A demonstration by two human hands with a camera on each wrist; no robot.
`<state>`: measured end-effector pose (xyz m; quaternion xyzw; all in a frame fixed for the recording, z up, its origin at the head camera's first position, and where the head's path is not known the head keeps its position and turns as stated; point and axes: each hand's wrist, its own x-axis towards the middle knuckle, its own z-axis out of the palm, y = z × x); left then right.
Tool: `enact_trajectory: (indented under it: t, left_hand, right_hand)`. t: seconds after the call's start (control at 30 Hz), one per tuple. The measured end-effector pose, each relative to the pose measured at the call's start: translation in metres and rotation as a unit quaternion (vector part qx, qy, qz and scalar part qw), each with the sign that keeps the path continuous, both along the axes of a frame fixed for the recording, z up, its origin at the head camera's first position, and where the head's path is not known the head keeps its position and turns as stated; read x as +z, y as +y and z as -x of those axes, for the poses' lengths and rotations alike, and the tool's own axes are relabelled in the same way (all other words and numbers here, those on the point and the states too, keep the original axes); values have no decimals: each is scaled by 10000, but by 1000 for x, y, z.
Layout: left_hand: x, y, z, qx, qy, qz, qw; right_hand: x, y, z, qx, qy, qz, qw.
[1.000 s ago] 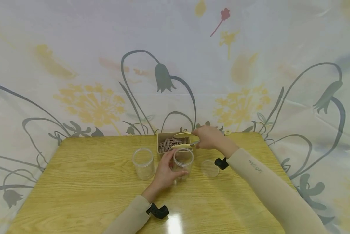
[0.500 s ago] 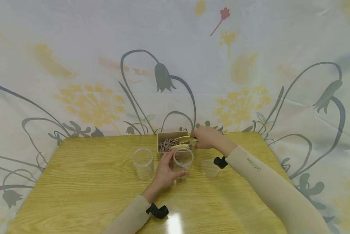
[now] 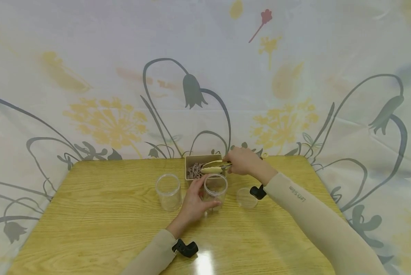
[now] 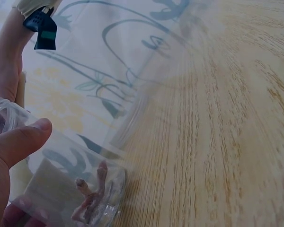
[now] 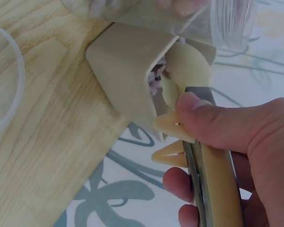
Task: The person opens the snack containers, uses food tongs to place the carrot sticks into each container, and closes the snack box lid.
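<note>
My left hand [image 3: 191, 204] grips a clear jar [image 3: 214, 196], thumb and fingers on its sides. A few pinkish-brown stick-like pieces [image 4: 92, 196] lie at its bottom in the left wrist view. Just behind the jar stands a beige box [image 5: 116, 71] holding many purplish-brown strips [image 3: 193, 171]. Cream-tipped tongs [image 3: 211, 170] reach into this box, and my right hand [image 3: 243, 161] holds them by the handles. In the right wrist view, the thumb presses on the tongs' upper part. Whether a strip sits between the tips is hidden.
A second clear jar [image 3: 168, 194] stands left of the held one. To the right, a round clear lid [image 3: 247, 198] lies on the wood-grain table [image 3: 99, 214]. A patterned cloth [image 3: 205, 76] hangs behind the table's far edge.
The tongs' tips, spread wide a second ago, have come closer together and moved slightly left and down among the strips. The left hand and its jar have stayed in place.
</note>
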<state>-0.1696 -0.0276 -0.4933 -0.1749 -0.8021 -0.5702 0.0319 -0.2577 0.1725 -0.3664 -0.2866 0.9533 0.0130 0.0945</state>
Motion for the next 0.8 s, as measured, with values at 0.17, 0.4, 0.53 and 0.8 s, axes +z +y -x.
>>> enact_trajectory:
  t: [0.17,0.4,0.53,0.8]
  left_hand:
    - [0,0,0,-46,54,6,10000]
    - [-1,0,0,1,148,125,9998]
    - [-1,0,0,5,103,75,9999]
    - [-2,-1,0,-8,24,22,10000]
  right_hand:
    - [-1,3,-1,40,194,-35,9998]
    - [4,8,-2,-174,158,196,9995]
    - [7,10,-3,-161,182,218,9995]
    - [9,9,-5,-319,-240,96,9992]
